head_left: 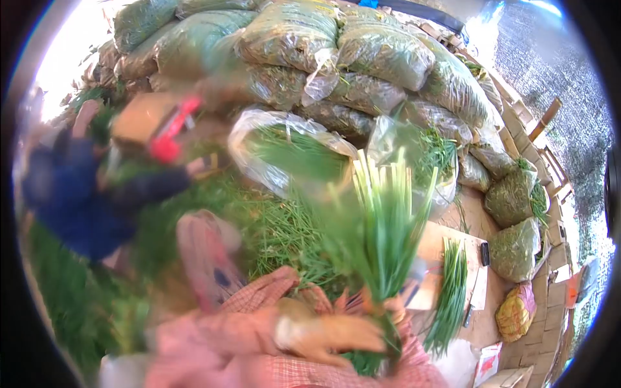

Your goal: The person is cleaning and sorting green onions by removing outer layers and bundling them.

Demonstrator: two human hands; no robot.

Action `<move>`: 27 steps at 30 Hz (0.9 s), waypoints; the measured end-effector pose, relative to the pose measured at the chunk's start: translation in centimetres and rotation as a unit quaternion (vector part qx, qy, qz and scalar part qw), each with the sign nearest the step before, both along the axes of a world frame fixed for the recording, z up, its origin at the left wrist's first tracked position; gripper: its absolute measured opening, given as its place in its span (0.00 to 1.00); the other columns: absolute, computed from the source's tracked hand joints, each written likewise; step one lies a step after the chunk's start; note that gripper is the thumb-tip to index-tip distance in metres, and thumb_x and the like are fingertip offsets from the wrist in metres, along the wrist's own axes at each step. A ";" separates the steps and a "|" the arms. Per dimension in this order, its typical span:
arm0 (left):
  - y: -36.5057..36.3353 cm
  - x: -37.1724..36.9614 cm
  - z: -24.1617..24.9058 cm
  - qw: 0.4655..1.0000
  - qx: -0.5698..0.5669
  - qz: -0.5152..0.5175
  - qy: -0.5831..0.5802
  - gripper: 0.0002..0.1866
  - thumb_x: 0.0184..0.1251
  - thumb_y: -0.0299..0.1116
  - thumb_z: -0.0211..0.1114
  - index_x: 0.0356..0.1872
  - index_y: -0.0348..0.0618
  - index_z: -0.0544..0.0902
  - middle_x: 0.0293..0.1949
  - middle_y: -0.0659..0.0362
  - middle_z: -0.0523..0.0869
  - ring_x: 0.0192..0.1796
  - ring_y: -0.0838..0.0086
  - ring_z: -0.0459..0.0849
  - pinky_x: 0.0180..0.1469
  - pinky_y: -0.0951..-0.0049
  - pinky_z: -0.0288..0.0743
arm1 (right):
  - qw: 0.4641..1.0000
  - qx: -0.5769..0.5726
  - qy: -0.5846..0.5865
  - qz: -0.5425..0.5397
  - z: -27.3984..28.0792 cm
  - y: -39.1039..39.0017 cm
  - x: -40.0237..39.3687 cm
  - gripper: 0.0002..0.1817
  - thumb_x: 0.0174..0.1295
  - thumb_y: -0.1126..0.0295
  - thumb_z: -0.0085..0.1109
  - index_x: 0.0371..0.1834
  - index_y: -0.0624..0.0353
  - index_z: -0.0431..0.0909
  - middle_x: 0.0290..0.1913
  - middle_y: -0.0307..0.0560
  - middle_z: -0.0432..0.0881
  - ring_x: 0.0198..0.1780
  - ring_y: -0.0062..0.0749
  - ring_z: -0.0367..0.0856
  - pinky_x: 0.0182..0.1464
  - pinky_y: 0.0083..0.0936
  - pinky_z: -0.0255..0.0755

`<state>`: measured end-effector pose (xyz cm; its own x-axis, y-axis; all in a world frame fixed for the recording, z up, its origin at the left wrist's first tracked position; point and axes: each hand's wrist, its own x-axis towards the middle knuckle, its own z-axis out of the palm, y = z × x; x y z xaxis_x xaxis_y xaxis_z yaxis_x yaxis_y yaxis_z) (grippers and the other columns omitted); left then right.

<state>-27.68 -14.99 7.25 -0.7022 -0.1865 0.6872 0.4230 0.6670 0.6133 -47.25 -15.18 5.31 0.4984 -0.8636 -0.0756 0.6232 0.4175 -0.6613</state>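
A bunch of long green stalks with pale ends [388,233] stands upright in front of me, its pale ends pointing up. My right hand [390,310], partly hidden and blurred, is closed round the lower part of the bunch. From the left, in a pink sleeve, my left hand [333,335] reaches across in a tan glove, with its fingers stretched out beside the lower leaves. Another pile of green stalks [451,294] lies to the right, beside a pale board [435,249].
Stuffed plastic bags [291,35] are stacked at the back. An open bag of greens [294,152] stands before them. A person in dark blue [81,200] is at the left. Loose greens [284,239] cover the floor. A yellow-pink sack [516,312] sits at the right.
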 end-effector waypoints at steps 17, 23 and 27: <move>-7.0 6.6 -4.3 0.717 0.680 0.016 0.156 0.44 0.50 0.38 0.67 0.67 0.45 0.54 0.57 0.53 0.72 0.57 0.64 0.73 0.60 0.62 0.66 | 0.867 -0.093 0.470 0.138 -0.8 3.5 3.2 0.31 0.47 0.68 0.66 0.57 0.61 0.69 0.49 0.50 0.78 0.52 0.37 0.75 0.55 0.29 0.66; -7.2 6.8 -2.4 0.673 0.706 -0.028 0.219 0.41 0.49 0.33 0.67 0.66 0.45 0.56 0.57 0.52 0.72 0.56 0.65 0.74 0.59 0.62 0.68 | 0.732 -0.248 0.633 0.053 -5.7 6.0 4.3 0.37 0.47 0.67 0.62 0.64 0.60 0.59 0.39 0.67 0.77 0.35 0.61 0.78 0.36 0.40 0.73; -8.3 7.2 -3.7 0.681 0.703 -0.022 0.205 0.41 0.48 0.30 0.67 0.66 0.41 0.57 0.58 0.48 0.72 0.58 0.57 0.73 0.58 0.57 0.69 | 0.741 -0.207 0.634 -0.082 -2.2 5.7 7.7 0.19 0.47 0.70 0.60 0.44 0.64 0.74 0.33 0.63 0.79 0.35 0.57 0.79 0.37 0.40 0.73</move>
